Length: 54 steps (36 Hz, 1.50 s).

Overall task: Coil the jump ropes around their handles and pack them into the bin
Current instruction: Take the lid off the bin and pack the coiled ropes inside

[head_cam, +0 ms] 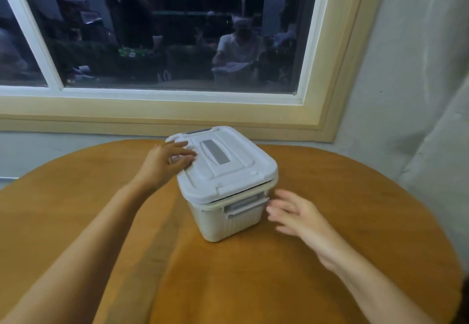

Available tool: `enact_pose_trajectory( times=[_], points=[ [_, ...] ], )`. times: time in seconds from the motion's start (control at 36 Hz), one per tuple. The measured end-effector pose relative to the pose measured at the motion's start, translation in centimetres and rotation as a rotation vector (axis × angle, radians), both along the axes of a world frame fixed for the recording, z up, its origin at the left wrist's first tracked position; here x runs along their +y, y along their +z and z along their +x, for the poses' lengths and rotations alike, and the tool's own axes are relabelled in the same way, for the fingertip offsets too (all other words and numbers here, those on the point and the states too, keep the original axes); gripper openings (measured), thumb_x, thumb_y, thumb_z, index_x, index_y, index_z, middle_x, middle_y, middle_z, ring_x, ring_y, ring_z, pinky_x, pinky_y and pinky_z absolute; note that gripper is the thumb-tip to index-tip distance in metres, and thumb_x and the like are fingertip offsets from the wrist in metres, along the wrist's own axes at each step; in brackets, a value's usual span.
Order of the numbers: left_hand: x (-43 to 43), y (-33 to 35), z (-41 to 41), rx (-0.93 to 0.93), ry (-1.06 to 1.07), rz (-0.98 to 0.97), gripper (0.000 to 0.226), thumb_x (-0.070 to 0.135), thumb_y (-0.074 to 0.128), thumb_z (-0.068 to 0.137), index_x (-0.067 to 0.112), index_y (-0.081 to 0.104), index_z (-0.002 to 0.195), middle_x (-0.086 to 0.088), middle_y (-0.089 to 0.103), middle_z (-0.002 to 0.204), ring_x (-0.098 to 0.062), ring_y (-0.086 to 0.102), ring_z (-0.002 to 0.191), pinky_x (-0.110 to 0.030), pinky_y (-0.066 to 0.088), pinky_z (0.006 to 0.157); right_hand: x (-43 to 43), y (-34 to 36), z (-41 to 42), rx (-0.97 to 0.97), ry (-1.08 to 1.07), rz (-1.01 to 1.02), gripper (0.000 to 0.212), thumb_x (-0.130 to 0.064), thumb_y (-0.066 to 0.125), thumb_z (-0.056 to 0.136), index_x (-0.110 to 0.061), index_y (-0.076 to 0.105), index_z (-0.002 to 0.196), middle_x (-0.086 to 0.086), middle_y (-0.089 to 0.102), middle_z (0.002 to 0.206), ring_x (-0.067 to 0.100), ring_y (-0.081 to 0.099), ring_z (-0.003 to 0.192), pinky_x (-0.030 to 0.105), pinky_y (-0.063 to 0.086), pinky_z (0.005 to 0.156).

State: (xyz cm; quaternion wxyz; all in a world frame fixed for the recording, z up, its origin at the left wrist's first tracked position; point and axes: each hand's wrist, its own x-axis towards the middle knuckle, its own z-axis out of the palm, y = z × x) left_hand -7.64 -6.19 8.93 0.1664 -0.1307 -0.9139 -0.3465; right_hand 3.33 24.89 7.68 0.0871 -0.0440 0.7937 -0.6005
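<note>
Two slack hands grip nothing — left hand (165, 162) on lid (228, 171); right hand (297, 215) nr white ribbed bin (223, 226).

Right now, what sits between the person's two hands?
The bin, its lid on, stands between them in the head view: the left hand touches the lid, the right hand hovers beside the latch.

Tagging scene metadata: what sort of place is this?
Probably an indoor room at night: round wooden table by the wall, large framed window dark with reflections of people, white lidded bin on the table.
</note>
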Motion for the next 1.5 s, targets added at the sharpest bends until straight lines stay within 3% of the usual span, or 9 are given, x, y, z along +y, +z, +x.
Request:
enact_pose_trajectory(
  times=[0.08, 0.17, 0.25, 0.36, 0.5, 0.67, 0.92, 1.28, 1.5],
  points=[
    [2.1, 0.4, 3.1, 0.119, 0.031, 0.058, 0.024, 0.023, 0.06, 0.097, 0.017, 0.073, 0.116, 0.005, 0.065, 0.124, -0.008, 0.06, 0.116, -0.011, 0.043, 0.089, 1.3, 0.1, -2.6, 0.344, -0.212, 0.22, 0.073, -0.024, 0.073, 0.086, -0.028, 0.034, 0.148, -0.011, 0.047, 0.14, 0.005, 0.052, 0.12, 0.027, 0.046, 0.101],
    [4.2, -0.7, 6.4, 0.123, -0.076, 0.046, 0.038, 0.043, 0.05, 0.1, 0.023, 0.067, 0.127, 0.01, 0.059, 0.134, -0.001, 0.05, 0.128, -0.019, 0.041, 0.104, 2.0, 0.5, -5.2, 0.586, -0.056, 0.449, 0.09, -0.023, 0.074, 0.086, -0.038, 0.017, 0.154, -0.026, 0.018, 0.152, -0.007, 0.018, 0.14, 0.025, 0.021, 0.114],
    [4.9, -2.5, 8.2, 0.203, -0.104, -0.091, 0.057, 0.062, 0.042, 0.094, 0.027, 0.06, 0.135, 0.015, 0.047, 0.145, 0.0, 0.031, 0.142, -0.017, 0.019, 0.117, 2.3, 0.8, -7.2, 0.749, 0.169, 0.67, 0.088, -0.023, 0.071, 0.088, -0.044, 0.014, 0.152, -0.027, 0.007, 0.159, -0.013, -0.002, 0.145, 0.029, 0.012, 0.118],
    [4.8, -4.5, 8.9, 0.293, -0.132, -0.199, 0.066, 0.061, 0.047, 0.09, 0.022, 0.05, 0.143, 0.007, 0.042, 0.151, -0.008, 0.026, 0.147, -0.028, 0.006, 0.123, 2.8, -0.3, -8.3, 0.956, 0.232, 0.651, 0.066, -0.015, 0.073, 0.085, -0.027, 0.043, 0.143, -0.013, 0.041, 0.148, -0.005, 0.026, 0.142, 0.031, 0.028, 0.118],
    [3.7, -4.5, 8.1, 0.332, -0.228, -0.208, 0.061, 0.046, 0.05, 0.095, 0.023, 0.039, 0.15, 0.004, 0.029, 0.159, -0.012, 0.013, 0.151, -0.029, 0.002, 0.124, 2.7, -2.5, -7.9, 1.151, 0.16, 0.669, 0.062, -0.011, 0.078, 0.078, -0.011, 0.054, 0.136, 0.002, 0.054, 0.139, 0.013, 0.047, 0.133, 0.032, 0.031, 0.116],
    [3.1, -5.2, 8.1, 0.476, -0.186, -0.167, 0.054, 0.027, 0.061, 0.094, 0.009, 0.049, 0.143, -0.007, 0.045, 0.151, -0.02, 0.04, 0.142, -0.044, 0.03, 0.118, 2.9, -3.7, -5.7, 1.356, 0.02, 0.671, 0.045, -0.02, 0.075, 0.082, -0.006, 0.066, 0.123, 0.008, 0.067, 0.125, 0.023, 0.062, 0.119, 0.044, 0.043, 0.108],
    [2.9, -5.7, 7.5, 0.571, -0.196, -0.206, 0.044, 0.025, 0.063, 0.091, 0.009, 0.061, 0.132, -0.006, 0.059, 0.138, -0.02, 0.054, 0.131, -0.046, 0.048, 0.105, 3.2, -4.4, -4.4, 1.38, -0.03, 0.682, 0.038, -0.021, 0.066, 0.088, -0.007, 0.064, 0.123, 0.007, 0.067, 0.124, 0.023, 0.063, 0.118, 0.045, 0.046, 0.107],
    [3.7, -7.3, 7.6, 0.646, -0.14, -0.148, 0.036, 0.021, 0.063, 0.092, 0.007, 0.066, 0.125, -0.006, 0.063, 0.131, -0.019, 0.059, 0.125, -0.041, 0.049, 0.105, 1.8, -5.7, -3.8, 1.398, -0.178, 0.557, 0.032, -0.015, 0.066, 0.085, -0.004, 0.066, 0.116, 0.011, 0.071, 0.112, 0.026, 0.068, 0.109, 0.038, 0.055, 0.093],
    [3.9, -6.9, 8.7, 0.534, -0.096, -0.271, 0.066, 0.056, 0.064, 0.084, 0.014, 0.059, 0.134, 0.003, 0.056, 0.139, -0.011, 0.046, 0.136, -0.024, 0.038, 0.11, 2.5, -5.5, -3.0, 1.19, -0.115, 0.567, 0.056, -0.027, 0.084, 0.07, -0.01, 0.068, 0.121, 0.002, 0.067, 0.124, 0.018, 0.06, 0.123, 0.038, 0.05, 0.102]
  ],
)
